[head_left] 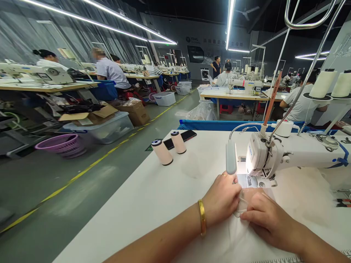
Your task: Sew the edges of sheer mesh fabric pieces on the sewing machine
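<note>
My left hand [222, 200], with a gold bangle at its wrist, lies just left of the needle area of a white sewing machine [290, 157]. Its fingers are closed on a piece of pale, sheer fabric [241, 205]. From the right, my right hand [270, 218] grips the same fabric near its lower edge, with thumb and curled fingers together. The metal needle plate [242, 179] and presser foot [249, 181] sit just beyond both hands. A small grey lamp [231, 157] hangs above my left fingers. Part of the fabric is hidden under my hands.
Two peach thread cones [162, 152] stand beside a dark phone [189, 136] on the white table [131, 215]. A ruler strip [285, 259] runs along the near edge. Thread stands rise at right. Other people sit at sewing machines beyond; a purple basket [61, 145] is on the floor.
</note>
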{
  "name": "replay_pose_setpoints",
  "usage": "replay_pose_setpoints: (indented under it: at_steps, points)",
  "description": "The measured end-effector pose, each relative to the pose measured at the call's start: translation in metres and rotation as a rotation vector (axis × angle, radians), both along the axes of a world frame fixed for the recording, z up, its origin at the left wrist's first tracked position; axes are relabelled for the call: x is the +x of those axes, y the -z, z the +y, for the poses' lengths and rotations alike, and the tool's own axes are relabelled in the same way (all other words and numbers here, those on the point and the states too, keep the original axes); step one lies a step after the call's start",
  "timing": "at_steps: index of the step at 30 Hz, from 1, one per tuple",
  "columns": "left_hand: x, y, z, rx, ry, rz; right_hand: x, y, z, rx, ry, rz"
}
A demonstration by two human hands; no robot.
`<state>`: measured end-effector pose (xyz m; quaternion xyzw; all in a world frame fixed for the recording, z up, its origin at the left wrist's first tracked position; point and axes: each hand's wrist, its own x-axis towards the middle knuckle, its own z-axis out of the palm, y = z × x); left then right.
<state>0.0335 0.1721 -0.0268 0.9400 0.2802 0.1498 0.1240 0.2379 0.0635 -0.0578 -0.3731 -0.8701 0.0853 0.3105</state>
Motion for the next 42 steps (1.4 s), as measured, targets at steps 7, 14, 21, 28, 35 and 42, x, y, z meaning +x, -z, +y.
replay_pose_setpoints:
  at_steps: [7, 14, 21, 28, 35, 42]
  points:
    - [0.003, 0.006, 0.008, -0.622, -0.104, -0.353, 0.006, -0.008, 0.0, -0.161, 0.165, 0.074]
    - [0.009, -0.006, 0.001, -0.838, -0.128, -0.25, 0.006, -0.009, 0.005, -0.175, 0.18, 0.17]
    - [0.006, -0.007, 0.01, -0.749, -0.059, -0.103, 0.011, -0.005, 0.013, -0.032, 0.483, -0.274]
    - [0.008, -0.008, 0.01, -0.756, -0.097, -0.071, 0.02, -0.016, 0.037, -0.053, 0.759, -0.357]
    - [0.009, -0.014, 0.006, -0.707, -0.1, -0.055, 0.013, -0.024, 0.041, -0.109, 0.702, -0.456]
    - [0.009, -0.01, 0.009, -0.708, -0.032, -0.053, 0.014, -0.025, 0.014, -0.158, 0.708, -0.467]
